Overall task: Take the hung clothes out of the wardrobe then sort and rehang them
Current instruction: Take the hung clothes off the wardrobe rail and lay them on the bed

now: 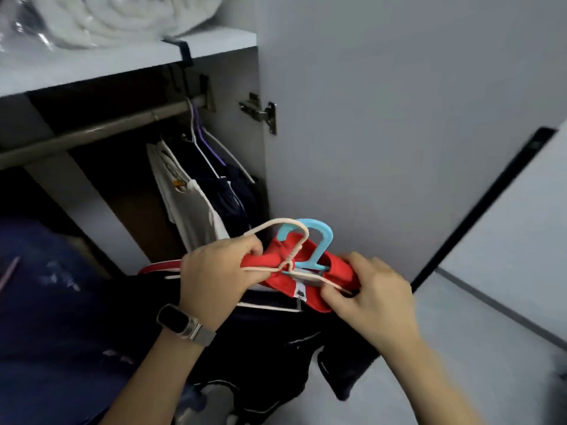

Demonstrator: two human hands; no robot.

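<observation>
1. A person stands at an open wardrobe, both hands holding a bundle of hung clothes just in front of the rail (pixel 101 128).
2. The left hand (pixel 214 268) has its fingers curled round the left shoulder of a cream wire hanger (pixel 283 240) and the red garment (pixel 285 271) bunched beneath it.
3. The right hand (pixel 368 299) pinches the other end of the same hanger against the red cloth, fingers closed on it.
4. A blue plastic hanger (pixel 319 240) sits tangled with the cream one, its hook standing up between the hands.
5. A dark garment (pixel 276 348) with pale piping hangs limp under the bundle, well below the hands.
6. A white shirt (pixel 187 207) and darker clothes remain on the rail at the right end of the wardrobe, so removal looks only partly done.
7. The clothes appear light and soft and will likely slump and slide off; the thin wire hanger probably flexes, the plastic one looks stiffer.
8. The safest hold seems to be the hook necks, taken one at a time, since the two hooks could snag each other.
9. White bedding (pixel 101 16) lies on the shelf above.
</observation>
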